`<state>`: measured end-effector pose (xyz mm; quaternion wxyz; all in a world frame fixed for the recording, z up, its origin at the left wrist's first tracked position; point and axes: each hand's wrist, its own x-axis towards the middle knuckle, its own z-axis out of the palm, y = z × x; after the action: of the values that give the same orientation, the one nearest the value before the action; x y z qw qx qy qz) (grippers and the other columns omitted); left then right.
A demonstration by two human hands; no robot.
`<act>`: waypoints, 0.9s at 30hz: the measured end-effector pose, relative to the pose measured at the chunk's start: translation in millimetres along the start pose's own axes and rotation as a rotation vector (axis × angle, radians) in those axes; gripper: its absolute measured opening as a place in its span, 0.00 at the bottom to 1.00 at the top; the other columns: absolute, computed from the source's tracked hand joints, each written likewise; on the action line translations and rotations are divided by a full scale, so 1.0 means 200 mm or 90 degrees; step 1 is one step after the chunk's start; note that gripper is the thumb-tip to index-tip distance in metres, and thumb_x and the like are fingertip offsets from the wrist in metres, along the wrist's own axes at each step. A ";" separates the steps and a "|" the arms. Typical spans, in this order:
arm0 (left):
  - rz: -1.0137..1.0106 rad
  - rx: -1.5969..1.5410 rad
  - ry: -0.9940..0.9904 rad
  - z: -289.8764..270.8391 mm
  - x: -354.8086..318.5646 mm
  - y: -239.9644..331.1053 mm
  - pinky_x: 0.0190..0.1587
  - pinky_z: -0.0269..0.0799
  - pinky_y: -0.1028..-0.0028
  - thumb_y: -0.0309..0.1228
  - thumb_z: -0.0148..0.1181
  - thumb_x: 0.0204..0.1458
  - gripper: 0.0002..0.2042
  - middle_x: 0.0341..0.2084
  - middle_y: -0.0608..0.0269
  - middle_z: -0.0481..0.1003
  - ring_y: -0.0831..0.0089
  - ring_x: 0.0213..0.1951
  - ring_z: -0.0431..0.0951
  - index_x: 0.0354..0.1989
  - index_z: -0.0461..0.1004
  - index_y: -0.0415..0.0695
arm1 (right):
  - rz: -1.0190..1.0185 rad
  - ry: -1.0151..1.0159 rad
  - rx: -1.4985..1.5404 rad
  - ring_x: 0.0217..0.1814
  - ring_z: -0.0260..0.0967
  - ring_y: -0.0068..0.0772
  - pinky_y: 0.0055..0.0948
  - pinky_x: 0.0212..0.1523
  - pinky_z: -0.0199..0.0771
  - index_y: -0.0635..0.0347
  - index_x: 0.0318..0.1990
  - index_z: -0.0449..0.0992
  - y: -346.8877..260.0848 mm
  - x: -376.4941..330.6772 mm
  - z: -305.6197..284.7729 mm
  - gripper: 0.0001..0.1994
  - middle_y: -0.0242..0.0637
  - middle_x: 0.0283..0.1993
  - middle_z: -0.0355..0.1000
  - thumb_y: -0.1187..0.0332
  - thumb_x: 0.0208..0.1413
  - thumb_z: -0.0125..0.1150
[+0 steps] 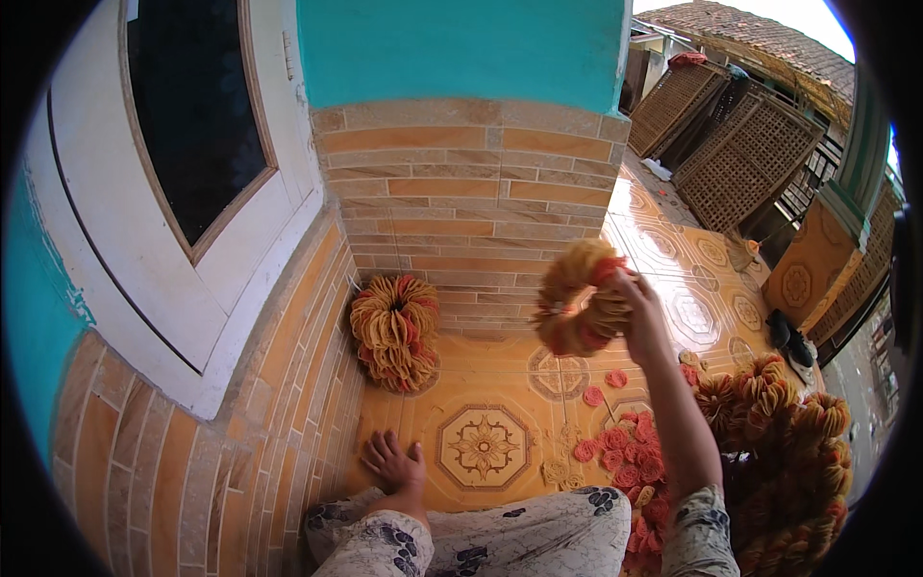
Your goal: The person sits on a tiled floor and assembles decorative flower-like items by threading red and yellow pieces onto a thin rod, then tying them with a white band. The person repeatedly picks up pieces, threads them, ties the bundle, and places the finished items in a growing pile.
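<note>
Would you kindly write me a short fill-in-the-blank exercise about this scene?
1. The right hand holds up a ring-shaped bundle of ____ and red crackers.
2. Another bundle leans in the corner against the ____ wall.
3. The bare foot rests on the patterned ____ floor.

Missing words: yellow; brick; tiled

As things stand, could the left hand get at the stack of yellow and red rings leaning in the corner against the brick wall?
Probably yes. The left hand rests flat on the tiled floor, and only bare tiles lie between it and the stacked rings. Nothing blocks the way, though it looks like a stretch forward.
</note>
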<state>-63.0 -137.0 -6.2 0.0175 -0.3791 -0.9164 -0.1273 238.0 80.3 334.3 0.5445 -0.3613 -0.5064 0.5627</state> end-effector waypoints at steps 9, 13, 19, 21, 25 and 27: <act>-0.008 -0.002 -0.037 -0.04 0.01 0.00 0.71 0.35 0.45 0.56 0.50 0.56 0.33 0.70 0.60 0.50 0.57 0.72 0.43 0.67 0.57 0.53 | 0.181 -0.068 0.025 0.58 0.69 0.41 0.39 0.58 0.68 0.74 0.64 0.57 0.78 0.37 1.20 0.42 0.53 0.58 0.68 0.46 0.56 0.64; -0.025 -0.028 -0.052 -0.06 0.00 0.01 0.71 0.37 0.44 0.55 0.51 0.56 0.33 0.70 0.60 0.50 0.56 0.72 0.44 0.67 0.57 0.52 | 0.115 0.087 -0.183 0.64 0.63 0.47 0.40 0.60 0.66 0.72 0.66 0.55 0.96 0.47 1.11 0.44 0.60 0.64 0.62 0.44 0.56 0.62; -0.011 0.042 -0.034 -0.03 -0.01 0.03 0.68 0.46 0.44 0.53 0.52 0.57 0.33 0.69 0.60 0.53 0.56 0.71 0.49 0.67 0.56 0.51 | -0.078 0.048 -0.471 0.65 0.62 0.52 0.43 0.61 0.66 0.61 0.66 0.60 0.79 0.28 0.17 0.41 0.59 0.62 0.62 0.41 0.54 0.63; -0.008 0.050 -0.030 -0.01 0.00 0.03 0.68 0.46 0.43 0.53 0.52 0.57 0.33 0.70 0.60 0.53 0.55 0.71 0.49 0.67 0.56 0.50 | -0.061 0.110 -0.689 0.64 0.63 0.52 0.43 0.60 0.67 0.61 0.66 0.61 0.64 0.12 -0.30 0.40 0.58 0.62 0.62 0.42 0.54 0.64; -0.013 0.057 -0.026 0.01 -0.01 0.03 0.68 0.45 0.42 0.53 0.53 0.56 0.33 0.70 0.59 0.51 0.56 0.72 0.48 0.67 0.57 0.50 | 0.101 0.440 -1.243 0.59 0.68 0.45 0.46 0.61 0.65 0.56 0.68 0.59 0.18 -0.18 -1.23 0.41 0.52 0.63 0.63 0.39 0.54 0.60; -0.007 0.062 -0.027 0.00 0.00 0.04 0.68 0.44 0.42 0.53 0.54 0.56 0.33 0.70 0.59 0.51 0.56 0.72 0.48 0.67 0.56 0.50 | 0.349 0.645 -1.131 0.52 0.70 0.43 0.41 0.50 0.72 0.58 0.69 0.56 -0.03 -0.35 -1.66 0.43 0.51 0.52 0.69 0.40 0.54 0.61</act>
<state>-56.9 -132.3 -4.1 0.0155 -0.3754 -0.9237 -0.0743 568.1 68.9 255.7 0.0867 -0.9242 -0.3511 -0.1227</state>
